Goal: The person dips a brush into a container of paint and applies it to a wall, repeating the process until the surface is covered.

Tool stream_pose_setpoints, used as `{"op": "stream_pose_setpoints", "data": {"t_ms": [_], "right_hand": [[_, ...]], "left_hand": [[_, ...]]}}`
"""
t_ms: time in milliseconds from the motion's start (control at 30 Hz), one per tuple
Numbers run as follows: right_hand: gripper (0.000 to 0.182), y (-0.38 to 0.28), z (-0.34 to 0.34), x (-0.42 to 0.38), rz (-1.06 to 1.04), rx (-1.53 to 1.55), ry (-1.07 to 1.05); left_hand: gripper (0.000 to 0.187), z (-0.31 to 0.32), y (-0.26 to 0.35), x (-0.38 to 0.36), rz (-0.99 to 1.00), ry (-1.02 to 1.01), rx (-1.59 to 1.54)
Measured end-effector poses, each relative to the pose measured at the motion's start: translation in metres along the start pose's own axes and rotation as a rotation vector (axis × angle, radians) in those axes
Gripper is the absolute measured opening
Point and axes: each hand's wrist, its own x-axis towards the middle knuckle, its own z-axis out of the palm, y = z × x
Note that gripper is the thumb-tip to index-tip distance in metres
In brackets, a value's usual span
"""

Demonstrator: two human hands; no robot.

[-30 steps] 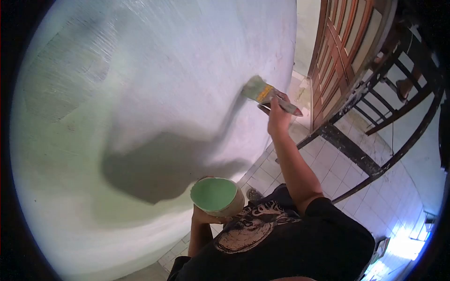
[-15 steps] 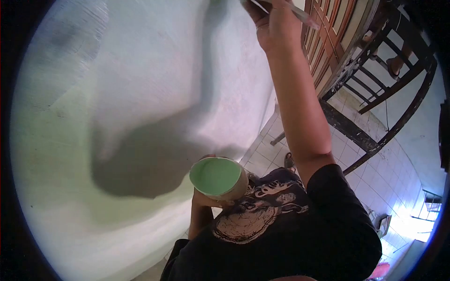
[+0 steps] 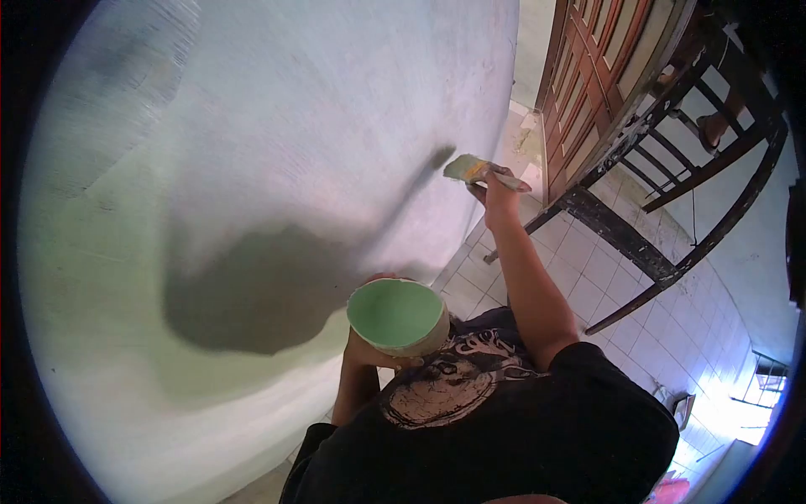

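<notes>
Wall half-painted; right hand grips brush, left hand mostly behind bowl.

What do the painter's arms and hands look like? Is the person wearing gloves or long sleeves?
No gloves and no long sleeves. Both the left hand and the right hand are bare, and so are the forearms. The person wears a black short-sleeved T-shirt with a pale printed drawing on the front. I see no watch or rings.

Wall matt, rough plaster; door glossy varnished wood; floor smooth glazed tile; bowl wet green paint.
</notes>
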Motion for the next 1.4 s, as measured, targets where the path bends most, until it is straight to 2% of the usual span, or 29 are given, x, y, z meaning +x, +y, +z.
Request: {"op": "stream_pose_setpoints", "data": {"t_ms": [33, 100, 200, 300, 333, 400, 500, 567, 600, 633, 767, 800, 833, 900, 967, 1033, 1100, 1167, 1233, 1300, 1367, 1400], "right_hand": [[0.019, -0.004, 0.004, -0.007, 0.063, -0.026, -0.001], [0.013, -0.023, 0.044, -0.017, -0.011, 0.026, -0.044], [0.004, -0.073, 0.100, -0.026, -0.071, 0.005, 0.002], [0.018, -0.095, 0.103, -0.022, -0.113, 0.030, -0.145], [0.018, -0.101, 0.102, -0.024, -0.105, 0.020, -0.133], [0.017, -0.115, 0.108, -0.029, -0.225, 0.401, -0.217], [0.024, -0.133, 0.099, -0.027, -0.348, 0.486, -0.468], [0.027, -0.106, 0.099, -0.024, -0.403, 0.399, -0.372], [0.026, -0.079, 0.091, -0.019, -0.242, 0.383, -0.354], [0.025, -0.059, 0.084, -0.021, -0.191, 0.301, -0.305], [0.022, 0.009, 0.024, -0.008, -0.165, 0.196, -0.247], [0.020, 0.014, 0.006, -0.002, -0.104, 0.056, -0.147], [0.019, 0.010, 0.003, -0.002, -0.046, -0.082, -0.045], [0.016, 0.005, 0.006, 0.004, -0.021, -0.032, -0.027], [0.013, -0.014, 0.028, 0.001, 0.012, 0.017, -0.003], [0.016, -0.062, 0.085, -0.016, -0.150, 0.051, 0.007], [0.017, -0.116, 0.120, -0.033, -0.233, 0.152, -0.102], [0.018, -0.155, 0.139, -0.043, -0.376, 0.341, -0.305], [0.024, -0.175, 0.144, -0.023, -0.395, 0.427, -0.398], [0.026, -0.176, 0.135, -0.022, -0.450, 0.478, -0.438], [0.025, -0.143, 0.120, -0.015, -0.460, 0.399, -0.409], [0.028, -0.118, 0.112, -0.018, -0.249, 0.365, -0.354]], "left_hand": [[0.114, -0.001, -0.005, -0.002, 0.023, 0.013, -0.064], [0.113, 0.000, -0.004, -0.008, 0.032, 0.033, -0.131], [0.115, 0.001, 0.002, -0.012, 0.005, 0.032, -0.038], [0.116, -0.001, -0.005, -0.012, 0.024, 0.034, -0.155], [0.117, -0.003, -0.008, -0.013, 0.025, 0.019, -0.134], [0.117, -0.005, -0.010, -0.009, 0.016, 0.007, -0.118], [0.117, -0.001, -0.001, 0.004, 0.046, -0.090, -0.028], [0.117, 0.005, -0.001, 0.010, 0.074, -0.098, -0.119], [0.117, 0.007, -0.001, 0.011, 0.084, -0.096, -0.115], [0.115, 0.009, -0.002, 0.007, 0.039, -0.050, -0.136], [0.112, 0.003, -0.006, 0.000, 0.031, -0.024, -0.085], [0.112, 0.002, -0.006, -0.003, 0.038, -0.021, -0.078], [0.113, 0.000, -0.006, -0.006, 0.054, -0.022, 0.044], [0.115, 0.000, -0.004, -0.008, 0.090, -0.026, 0.173], [0.113, 0.000, -0.003, -0.012, 0.017, 0.019, 0.043], [0.113, -0.002, -0.001, -0.014, 0.035, 0.007, 0.044], [0.112, -0.005, -0.001, -0.014, 0.046, -0.012, 0.039], [0.112, -0.005, -0.005, -0.015, 0.041, -0.017, -0.034], [0.112, -0.003, -0.005, -0.011, 0.035, -0.044, -0.033], [0.112, 0.002, -0.001, -0.004, 0.067, -0.078, -0.023], [0.109, 0.010, 0.005, 0.005, 0.156, -0.091, -0.106], [0.109, 0.009, 0.004, 0.006, 0.163, -0.086, -0.109]]}}
